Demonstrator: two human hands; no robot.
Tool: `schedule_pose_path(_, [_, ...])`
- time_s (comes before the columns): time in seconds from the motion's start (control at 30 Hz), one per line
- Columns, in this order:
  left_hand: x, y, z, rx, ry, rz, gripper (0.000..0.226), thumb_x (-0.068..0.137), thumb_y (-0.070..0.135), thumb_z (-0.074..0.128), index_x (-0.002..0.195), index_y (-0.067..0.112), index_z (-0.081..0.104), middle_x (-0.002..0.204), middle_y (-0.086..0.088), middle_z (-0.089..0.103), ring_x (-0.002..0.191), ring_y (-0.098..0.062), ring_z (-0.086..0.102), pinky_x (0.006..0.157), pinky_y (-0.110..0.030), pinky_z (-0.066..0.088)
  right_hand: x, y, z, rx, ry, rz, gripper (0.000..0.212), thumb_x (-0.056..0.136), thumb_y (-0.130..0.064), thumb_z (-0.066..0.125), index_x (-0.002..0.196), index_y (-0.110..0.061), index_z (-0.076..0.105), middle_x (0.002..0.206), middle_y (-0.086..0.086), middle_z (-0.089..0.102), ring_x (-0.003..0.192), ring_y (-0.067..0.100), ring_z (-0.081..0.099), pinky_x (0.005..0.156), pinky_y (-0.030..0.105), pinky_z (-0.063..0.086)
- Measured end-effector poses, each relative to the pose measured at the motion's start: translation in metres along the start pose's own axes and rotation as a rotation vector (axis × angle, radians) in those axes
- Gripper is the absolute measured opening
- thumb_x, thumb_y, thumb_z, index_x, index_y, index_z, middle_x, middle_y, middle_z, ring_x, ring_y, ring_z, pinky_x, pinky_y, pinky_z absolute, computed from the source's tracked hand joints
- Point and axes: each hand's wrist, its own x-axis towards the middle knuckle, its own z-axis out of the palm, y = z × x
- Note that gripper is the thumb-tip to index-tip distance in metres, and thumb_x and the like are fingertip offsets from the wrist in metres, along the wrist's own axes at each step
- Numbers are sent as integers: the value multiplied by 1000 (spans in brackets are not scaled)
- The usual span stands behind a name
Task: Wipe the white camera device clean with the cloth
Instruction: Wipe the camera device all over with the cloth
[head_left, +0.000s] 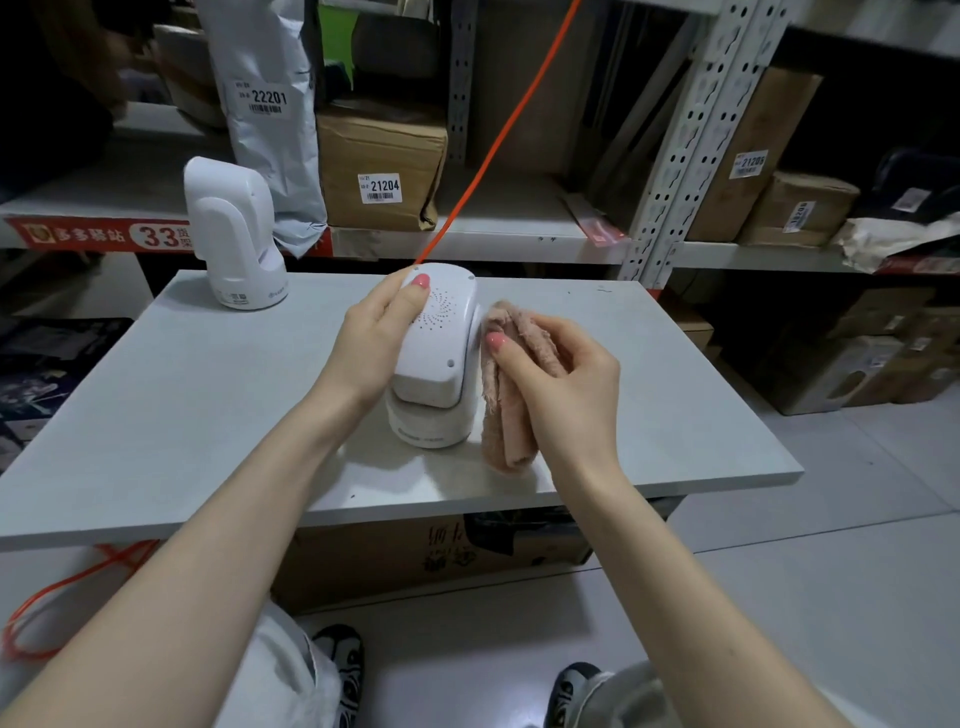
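White camera device (435, 353) gripped by left hand (371, 340); right hand (561, 384) pinches cloth (506, 400) beside it.

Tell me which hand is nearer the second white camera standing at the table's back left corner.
Left. The left hand, gripping the camera being wiped, sits closer to the spare camera. The right hand, holding the cloth, is farther off on the other side.

White camera device (434, 358), dotted spiral on its back; pink cloth (506, 400); pale grey table (208, 395); orange cable (498, 135).
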Motion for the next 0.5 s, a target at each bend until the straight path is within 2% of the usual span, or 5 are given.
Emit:
schedule_pose_path(0.1, [0,3,1,-46,-32,-47,22,101,23,45,106,30,65,102,16,66,95,3,59,89,-12,43,-1,-2,-2,-52,-44,-153,22,82,-12,76,104,-17,73,101,-4,72,98,8,67,87,27,54])
schedule_pose_path(0.17, [1,3,0,-63,-32,-80,21,100,25,45,107,29,65,103,17,66,94,5,59,86,-9,43,-3,1,-2,-88,-61,-222,24,82,-9,76,105,-13,73,102,-1,71,98,7,66,87,23,52])
schedule_pose_path(0.33, [4,4,1,-63,-7,-125,19,99,26,46,96,32,64,92,19,64,78,10,58,71,-4,43,-15,11,-4,-111,-89,-345,24,80,-1,75,104,-7,73,104,4,66,102,2,62,86,10,45])
schedule_pose_path(0.43, [5,5,2,-66,7,-149,18,99,28,46,97,32,64,92,17,64,81,5,57,70,-7,43,-23,20,-4,-104,-94,-355,23,80,0,75,100,-9,72,104,2,63,102,-2,60,86,9,45])
schedule_pose_path(0.5, [5,6,1,-85,23,-167,18,99,29,47,105,29,64,97,16,64,87,3,57,75,-11,43,-29,26,-4,-108,-125,-303,24,80,-1,76,100,-13,73,103,-1,64,101,0,61,86,11,45])
